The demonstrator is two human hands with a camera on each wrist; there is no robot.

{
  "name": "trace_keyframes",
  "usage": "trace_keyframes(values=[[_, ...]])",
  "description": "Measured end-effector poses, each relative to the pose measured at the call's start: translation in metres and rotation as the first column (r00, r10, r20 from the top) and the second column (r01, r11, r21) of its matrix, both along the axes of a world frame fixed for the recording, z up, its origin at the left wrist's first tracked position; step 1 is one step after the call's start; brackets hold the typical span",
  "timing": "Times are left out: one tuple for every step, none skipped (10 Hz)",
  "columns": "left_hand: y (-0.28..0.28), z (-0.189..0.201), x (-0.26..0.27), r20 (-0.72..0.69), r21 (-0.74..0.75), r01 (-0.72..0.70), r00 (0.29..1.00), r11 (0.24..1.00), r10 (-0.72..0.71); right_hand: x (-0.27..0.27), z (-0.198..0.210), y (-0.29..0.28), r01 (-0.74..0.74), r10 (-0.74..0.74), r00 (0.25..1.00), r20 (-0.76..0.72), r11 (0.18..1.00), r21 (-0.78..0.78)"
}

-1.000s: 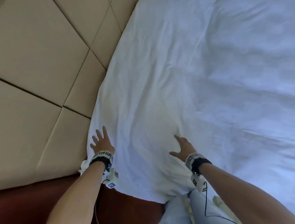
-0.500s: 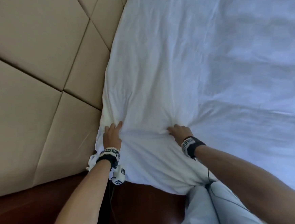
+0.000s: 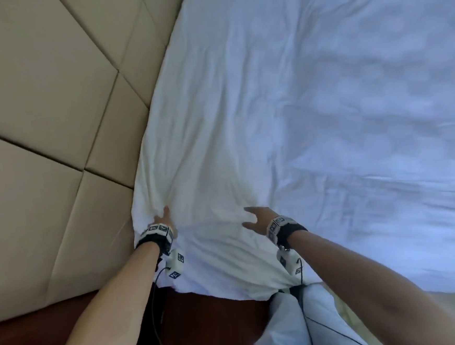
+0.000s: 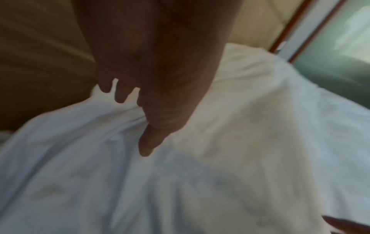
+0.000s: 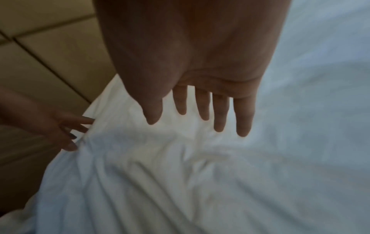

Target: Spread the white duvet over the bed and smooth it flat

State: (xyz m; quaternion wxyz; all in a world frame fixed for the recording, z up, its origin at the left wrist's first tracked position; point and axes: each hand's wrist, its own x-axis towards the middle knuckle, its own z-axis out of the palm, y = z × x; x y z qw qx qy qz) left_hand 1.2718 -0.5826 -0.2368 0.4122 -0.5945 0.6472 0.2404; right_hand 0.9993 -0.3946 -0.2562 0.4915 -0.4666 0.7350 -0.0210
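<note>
The white duvet (image 3: 243, 116) lies spread over the bed, with creases running toward its near corner. My left hand (image 3: 162, 220) rests on the duvet's left edge beside the headboard, its fingers straight and partly sunk in a fold (image 4: 152, 95) (image 5: 68, 131). My right hand (image 3: 256, 219) is about a forearm's length to the right. Its fingers are straight and spread just over the wrinkled cloth (image 5: 200, 95). Neither hand grips the fabric. The duvet (image 4: 220, 158) (image 5: 180, 174) is rumpled between and below the two hands.
A beige padded headboard (image 3: 39, 119) stands along the bed's left side. Dark red-brown wood (image 3: 219, 322) shows below the duvet's near corner. My light trousers (image 3: 288, 331) are at the bottom, against the bed. A framed glass pane (image 4: 330, 55) stands beyond the far side.
Both hands slid forward over the duvet, bunching a ridge in front of them. Now the right hand's fingers are spread and eased back, and the ridge has flattened.
</note>
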Motion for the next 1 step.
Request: trace_keyframes(values=[[0.0078, 0.0607, -0.0603, -0.115, -0.16, 0.116, 0.984, 0.98, -0.135, -0.0499, 0.0513, 0.0126, 0.051, -0.057, 0.995, -0.081, 0.995, -0.081]])
